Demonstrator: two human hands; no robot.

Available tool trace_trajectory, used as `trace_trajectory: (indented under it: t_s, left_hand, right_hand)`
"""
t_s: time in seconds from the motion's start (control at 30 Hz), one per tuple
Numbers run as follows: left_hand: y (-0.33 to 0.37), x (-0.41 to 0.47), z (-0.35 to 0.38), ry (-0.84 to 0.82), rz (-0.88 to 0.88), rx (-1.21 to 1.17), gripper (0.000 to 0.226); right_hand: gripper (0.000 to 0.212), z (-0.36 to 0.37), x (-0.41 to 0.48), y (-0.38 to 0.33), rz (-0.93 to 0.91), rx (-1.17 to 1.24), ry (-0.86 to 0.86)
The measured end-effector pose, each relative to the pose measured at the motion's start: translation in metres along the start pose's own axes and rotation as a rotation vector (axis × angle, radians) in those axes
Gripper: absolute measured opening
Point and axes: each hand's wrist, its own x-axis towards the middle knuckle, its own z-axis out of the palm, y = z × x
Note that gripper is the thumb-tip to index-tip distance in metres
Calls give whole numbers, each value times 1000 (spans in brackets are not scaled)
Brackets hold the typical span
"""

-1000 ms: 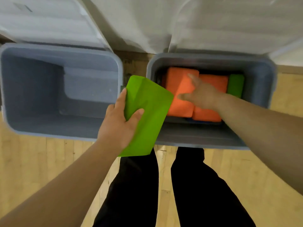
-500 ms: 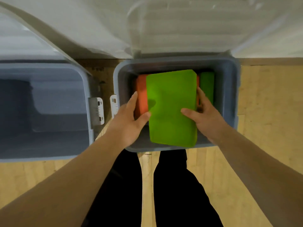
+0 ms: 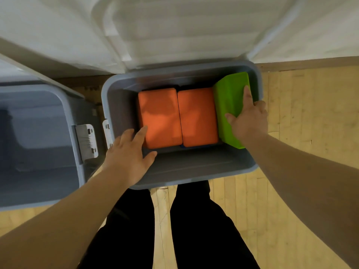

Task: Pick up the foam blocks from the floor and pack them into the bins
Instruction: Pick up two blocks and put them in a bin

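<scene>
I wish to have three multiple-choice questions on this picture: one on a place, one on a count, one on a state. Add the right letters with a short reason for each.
1. Where in the right bin is the green block?
A) by the right wall
B) in the middle
C) by the left wall

2. How many orange blocks show in that bin?
A) one
B) two
C) four

3. What does the right hand do?
A) hangs free over the floor
B) touches the green block
C) grips the lid

Answers:
1 A: the green block leans at the bin's right wall, to the right of the orange blocks.
2 B: two lie side by side.
3 B: its forefinger and thumb lie on the green block.
</scene>
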Motion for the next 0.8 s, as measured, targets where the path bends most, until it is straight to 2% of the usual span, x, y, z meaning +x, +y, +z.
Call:
trace_trajectory:
  t_s: [0.13, 0.23, 0.5, 0.6, 0.8]
  left_hand:
    - [6, -10, -1, 28, -6, 15, 83]
    - [10, -19, -8, 48, -3, 28, 84]
    - [5, -84, -59, 148, 9, 72, 86]
    - [-1, -123, -92, 189, -5, 50, 87]
    - [-24, -239, -176, 271, -23, 42, 87]
  right_hand:
    - [102, -5, -7, 7, 69, 47, -18]
    - [106, -21, -18, 1, 96, -28, -73]
    - [98, -79, -121, -63, -262, -173, -193]
    - [98, -110, -170, -91, -335, -196, -250]
    - [97, -198, -276, -151, -437, -226, -247]
